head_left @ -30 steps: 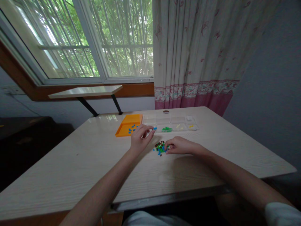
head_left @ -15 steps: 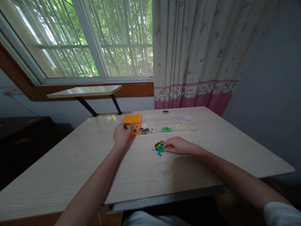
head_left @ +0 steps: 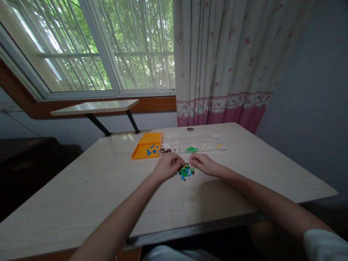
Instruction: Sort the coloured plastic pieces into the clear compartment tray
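A mixed pile of small green, blue and brown pieces (head_left: 185, 172) lies on the table; they look like tiny building bricks. My left hand (head_left: 169, 165) is at the pile's left edge, thumb and fingers drawn together. Just beyond the pile's upper right, my right hand (head_left: 204, 164) has its fingers curled into a pinch. Whatever either pinch holds is too small to see. Behind the hands, an orange tray (head_left: 139, 151) holds blue pieces (head_left: 152, 150). Beside it, a clear compartment box (head_left: 187, 139) has brown pieces (head_left: 166, 150), green pieces (head_left: 191, 149) and a few yellow ones (head_left: 219, 145) in separate compartments.
The pale wooden table (head_left: 103, 195) carries everything. A raised shelf (head_left: 95, 106) on dark legs stands at the back left. A dark round disc (head_left: 190, 129) sits near the back edge. Behind are a barred window (head_left: 141, 47) and a patterned curtain (head_left: 214, 72).
My left hand has moved right and nearer, from the orange tray to the pile. My right hand has shifted slightly up and away from the pile's right side. The view has turned slightly.
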